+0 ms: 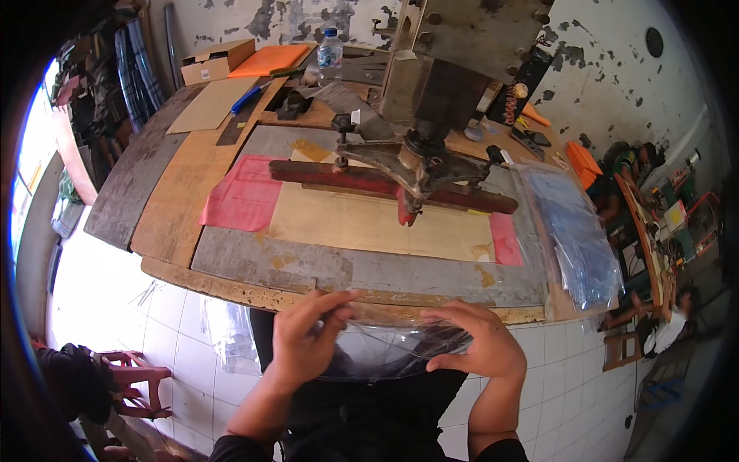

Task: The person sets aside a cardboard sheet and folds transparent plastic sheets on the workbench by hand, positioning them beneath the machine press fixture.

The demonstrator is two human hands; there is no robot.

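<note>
Between my two hands, at the table's front edge, is a clear plastic sheet, bent and shiny. My left hand holds its left side with curled fingers. Around its right side my right hand is closed, thumb below and fingers above. Beyond the hands, a press head with a red-sided bar hangs over a cream sheet on the grey plate. Pink pieces lie at both ends of the cream sheet.
Stacked clear plastic sheets lie on the table's right side. A water bottle, a cardboard box and a blue cutter are at the back. More plastic hangs at the front left. Other people are at the far right and lower left.
</note>
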